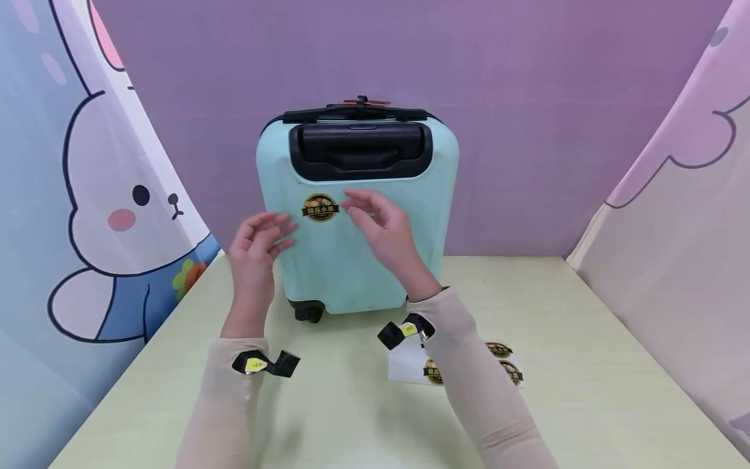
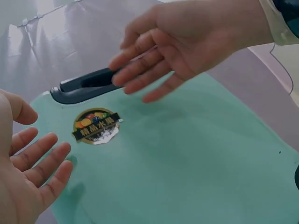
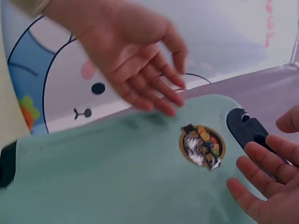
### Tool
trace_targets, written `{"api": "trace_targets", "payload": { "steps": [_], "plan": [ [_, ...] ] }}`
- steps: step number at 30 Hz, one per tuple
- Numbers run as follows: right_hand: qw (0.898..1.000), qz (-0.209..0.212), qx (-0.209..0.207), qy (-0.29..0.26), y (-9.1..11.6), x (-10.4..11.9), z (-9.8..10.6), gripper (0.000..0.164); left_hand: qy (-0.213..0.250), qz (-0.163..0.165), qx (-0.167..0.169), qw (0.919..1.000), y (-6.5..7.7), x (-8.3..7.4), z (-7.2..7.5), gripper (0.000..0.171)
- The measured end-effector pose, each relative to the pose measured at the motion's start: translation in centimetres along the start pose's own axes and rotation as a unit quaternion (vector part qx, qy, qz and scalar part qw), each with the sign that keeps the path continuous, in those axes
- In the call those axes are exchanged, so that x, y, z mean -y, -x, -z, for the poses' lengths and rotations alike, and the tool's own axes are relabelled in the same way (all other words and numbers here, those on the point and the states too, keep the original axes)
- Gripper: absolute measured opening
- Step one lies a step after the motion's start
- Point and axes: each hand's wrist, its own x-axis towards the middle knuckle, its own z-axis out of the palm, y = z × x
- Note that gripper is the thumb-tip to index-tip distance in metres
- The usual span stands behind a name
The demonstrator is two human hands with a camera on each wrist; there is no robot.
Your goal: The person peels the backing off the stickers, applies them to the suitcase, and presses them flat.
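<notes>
A mint-green suitcase (image 1: pixel 363 260) stands upright on the table, its black handle recess (image 1: pixel 362 151) near the top. On its face sits a round black-and-gold sticker (image 1: pixel 320 208) with a fruit picture and a banner of characters. My left hand (image 1: pixel 256 251) is at the suitcase's left edge, fingers loosely bent and holding nothing. To the right of the sticker, my right hand (image 1: pixel 383 228) hovers with relaxed fingers, also empty. Both palms face the sticker from either side in the left wrist view, where the sticker (image 2: pixel 96 126) shines along its lower part.
A white sheet (image 1: pixel 404 365) bearing several similar stickers lies on the pale table (image 1: pixel 328 404), partly hidden under my right forearm. Behind the suitcase hangs a purple cloth (image 1: pixel 515 130). A curtain with a cartoon rabbit (image 1: pixel 117 195) borders the left side.
</notes>
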Motion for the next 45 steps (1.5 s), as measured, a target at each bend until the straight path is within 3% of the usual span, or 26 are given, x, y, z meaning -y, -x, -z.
{"api": "trace_targets", "payload": {
  "steps": [5,9,25,35,45],
  "plan": [
    [0.990,-0.015,0.042,-0.132,-0.8,0.6,-0.9,0.033,0.009,0.044,-0.003,0.9990,-0.1,0.7,0.4,0.018],
    [0.980,-0.027,0.080,-0.178,-1.4,0.6,-1.7,0.037,0.004,0.052,0.000,0.9986,-0.2,1.0,0.5,0.019],
    [0.965,-0.123,0.089,-0.213,-2.0,-1.6,-3.6,0.036,-0.001,0.058,0.006,0.9983,-0.1,1.2,0.4,0.019],
    [0.963,-0.132,0.119,-0.201,-2.0,-1.7,-3.5,0.038,-0.002,0.055,0.004,0.9985,-0.2,1.3,0.6,0.019],
    [0.960,-0.100,0.092,-0.245,-2.1,-2.4,-1.4,0.040,-0.001,0.064,-0.003,0.9979,-0.1,1.3,0.7,0.017]
  ]
}}
